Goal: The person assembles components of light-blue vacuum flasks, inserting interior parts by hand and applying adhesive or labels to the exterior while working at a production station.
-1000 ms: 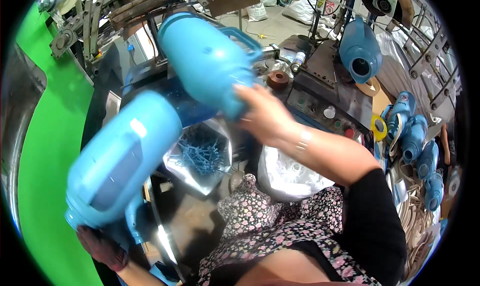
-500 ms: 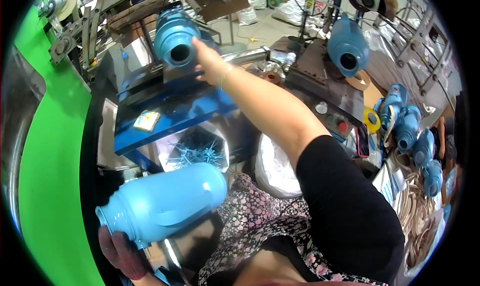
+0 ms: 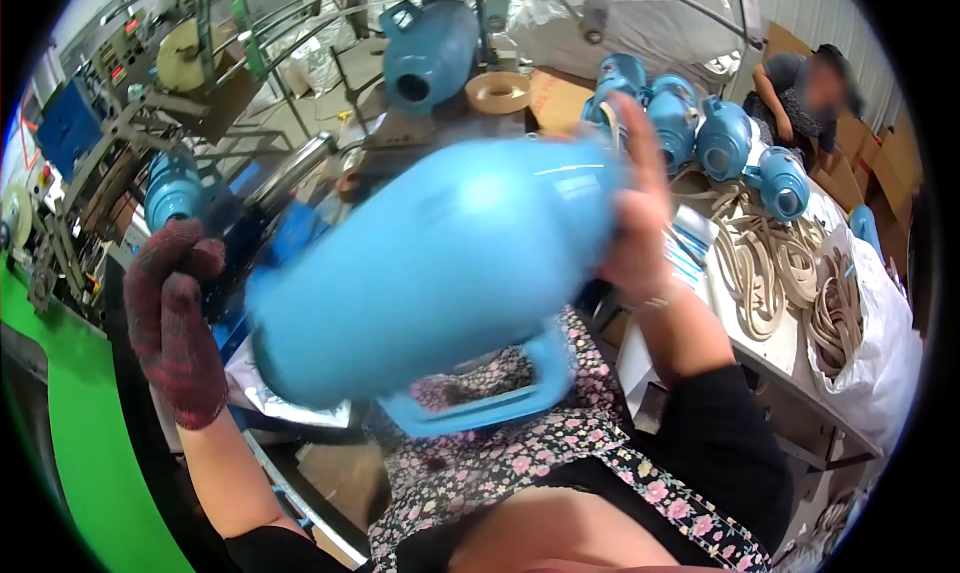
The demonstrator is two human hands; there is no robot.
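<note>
Blue handled flask casing [image 3: 430, 263] is tilted before floral apron [image 3: 520, 463], neck [image 3: 585, 188] grasped by bare right hand [image 3: 642, 223]; gloved left hand [image 3: 178, 323], left of apron, is loosely curled and empty, so casing, supported at one end, could drop if grip slips.

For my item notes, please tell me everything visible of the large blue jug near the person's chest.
The jug is glossy light blue, plastic-looking and blurred. Its wide, round body narrows toward the right end; a loop handle points downward. It slants, left end lower in the picture, before the flowered clothing. The right grip holds the narrow end; the mouth is not visible.
</note>
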